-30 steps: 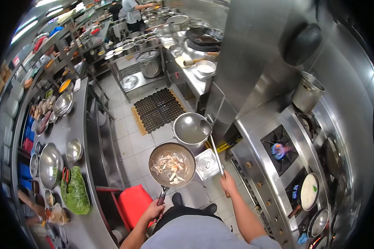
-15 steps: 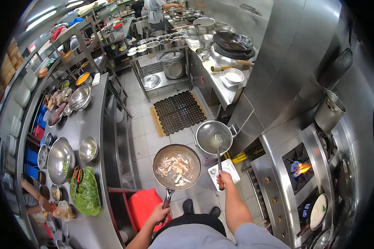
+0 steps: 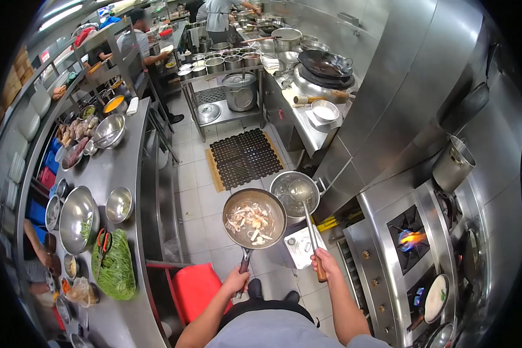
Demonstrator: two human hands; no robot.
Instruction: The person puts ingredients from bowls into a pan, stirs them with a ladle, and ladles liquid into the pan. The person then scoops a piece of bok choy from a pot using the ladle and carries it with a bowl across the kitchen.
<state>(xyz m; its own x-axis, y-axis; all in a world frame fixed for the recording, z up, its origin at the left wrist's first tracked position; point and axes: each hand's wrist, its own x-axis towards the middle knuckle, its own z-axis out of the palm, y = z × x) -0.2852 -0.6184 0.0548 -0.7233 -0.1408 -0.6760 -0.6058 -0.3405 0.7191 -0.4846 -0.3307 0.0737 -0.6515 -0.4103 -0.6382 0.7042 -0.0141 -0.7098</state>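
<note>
My left hand point(image 3: 236, 281) is closed around the dark handle of a frying pan point(image 3: 236, 230), held above the floor in front of me. Pale sliced pieces point(image 3: 252, 222), perhaps mushroom or meat, lie in the pan with some liquid. In my right hand point(image 3: 326, 264) is the wooden handle of a ladle point(image 3: 301, 190). The ladle's bowl is over a steel pot point(image 3: 315, 210), whose rim sits close to the pan's right edge. Whether the ladle holds liquid, I cannot tell.
A lit burner point(image 3: 408, 238) is on the stove at right, with a second pan point(image 3: 437, 297) of white food nearer me. Left, a steel counter point(image 3: 117, 174) bears bowls, leafy greens point(image 3: 113, 267) and red scissors point(image 3: 103, 243). A red chair point(image 3: 195, 288) stands by it. Co-workers are further back.
The ladle has come up from inside the pot, and my right hand has shifted right and down. My left hand has brought the pan slightly right and up. A co-worker shows at the back left.
</note>
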